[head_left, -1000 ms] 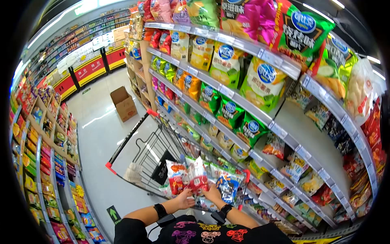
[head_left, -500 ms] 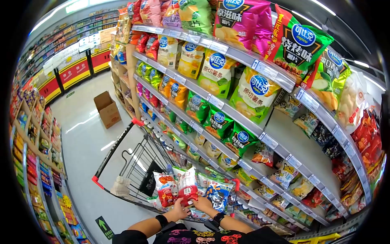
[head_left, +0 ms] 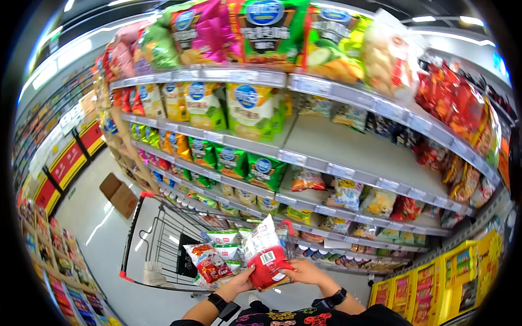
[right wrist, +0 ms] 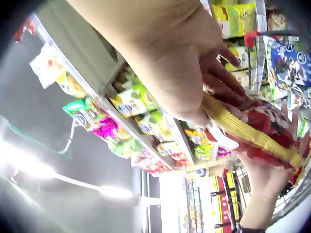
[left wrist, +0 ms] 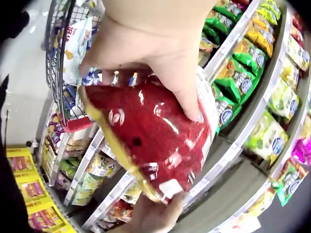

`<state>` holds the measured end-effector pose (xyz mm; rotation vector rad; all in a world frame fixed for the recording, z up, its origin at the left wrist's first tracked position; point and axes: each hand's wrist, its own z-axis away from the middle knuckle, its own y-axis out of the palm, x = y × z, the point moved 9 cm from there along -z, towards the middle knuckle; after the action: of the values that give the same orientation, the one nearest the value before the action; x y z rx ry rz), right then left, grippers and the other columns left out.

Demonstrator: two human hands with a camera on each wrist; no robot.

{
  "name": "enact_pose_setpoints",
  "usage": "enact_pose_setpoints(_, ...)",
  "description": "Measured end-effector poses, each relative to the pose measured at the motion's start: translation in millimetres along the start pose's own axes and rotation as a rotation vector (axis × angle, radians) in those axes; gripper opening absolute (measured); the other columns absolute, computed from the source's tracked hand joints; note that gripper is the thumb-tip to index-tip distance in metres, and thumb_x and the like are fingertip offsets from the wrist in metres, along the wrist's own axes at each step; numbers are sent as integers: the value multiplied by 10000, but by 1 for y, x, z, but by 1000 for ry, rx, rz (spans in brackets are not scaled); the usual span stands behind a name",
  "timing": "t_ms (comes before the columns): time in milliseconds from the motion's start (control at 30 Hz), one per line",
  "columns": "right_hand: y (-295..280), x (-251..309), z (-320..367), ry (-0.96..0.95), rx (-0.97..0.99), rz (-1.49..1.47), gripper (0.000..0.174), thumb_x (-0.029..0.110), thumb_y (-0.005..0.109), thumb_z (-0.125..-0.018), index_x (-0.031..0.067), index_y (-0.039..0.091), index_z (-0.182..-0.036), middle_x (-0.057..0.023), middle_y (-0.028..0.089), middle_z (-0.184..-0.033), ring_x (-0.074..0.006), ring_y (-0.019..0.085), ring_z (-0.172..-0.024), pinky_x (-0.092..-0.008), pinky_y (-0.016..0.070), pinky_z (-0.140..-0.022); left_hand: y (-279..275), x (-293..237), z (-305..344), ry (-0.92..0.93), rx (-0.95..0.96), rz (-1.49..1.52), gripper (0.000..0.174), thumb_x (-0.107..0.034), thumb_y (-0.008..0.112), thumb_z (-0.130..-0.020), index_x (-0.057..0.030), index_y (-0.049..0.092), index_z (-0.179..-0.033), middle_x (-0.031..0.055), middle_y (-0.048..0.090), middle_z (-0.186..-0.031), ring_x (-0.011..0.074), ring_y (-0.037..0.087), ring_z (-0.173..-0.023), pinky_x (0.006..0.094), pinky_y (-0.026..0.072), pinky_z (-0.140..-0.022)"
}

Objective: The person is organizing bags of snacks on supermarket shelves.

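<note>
In the head view a red and white snack bag (head_left: 263, 259) is held up over the near end of the shopping cart (head_left: 130, 239), barcode showing. My left hand (head_left: 242, 281) grips its lower left side, with the thumb across the red face in the left wrist view. My right hand (head_left: 306, 272) pinches the lower right corner. The right wrist view shows the bag's yellow crimped edge (right wrist: 233, 124) at that hand. Beside it in the cart lie another red and white snack bag (head_left: 209, 262) with a cartoon figure and several green and white packets (head_left: 224, 237).
Shelves of chip bags (head_left: 266, 168) run along the cart's far side, with a bare stretch of shelf (head_left: 348, 142) at centre right. A cardboard box (head_left: 118, 195) stands on the floor beyond the cart. Yellow display racks (head_left: 435, 285) are at the lower right.
The head view has swung to the right, bringing the yellow racks in. Both hands have lifted the red and white bag away from the other bags, towards the right.
</note>
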<state>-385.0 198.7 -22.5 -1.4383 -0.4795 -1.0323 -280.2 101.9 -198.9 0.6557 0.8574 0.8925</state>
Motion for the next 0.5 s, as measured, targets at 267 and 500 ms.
enact_pose_setpoints(267, -100, -6, 168, -303, -318, -189, 215, 106, 578, -806, 34, 607, -1007, -143, 553, -1135, -304, 481, -1095, -396, 344, -950, 166, 47, -26, 223, 125, -99, 486, -171, 620, -806, -54, 407, -1228, 86, 532, -1171, 197, 523, -1065, 363, 433, -923)
enact_pose_setpoints(500, -126, -53, 316, -151, -519, -185, 236, 104, 597, -781, 39, 612, -1007, -156, 563, -1129, -301, 486, -1107, -389, 356, -945, 293, 97, -33, 481, 127, -465, 533, -53, 669, -751, -56, 384, -1201, 89, 511, -1168, 192, 505, -1061, 348, 431, -905)
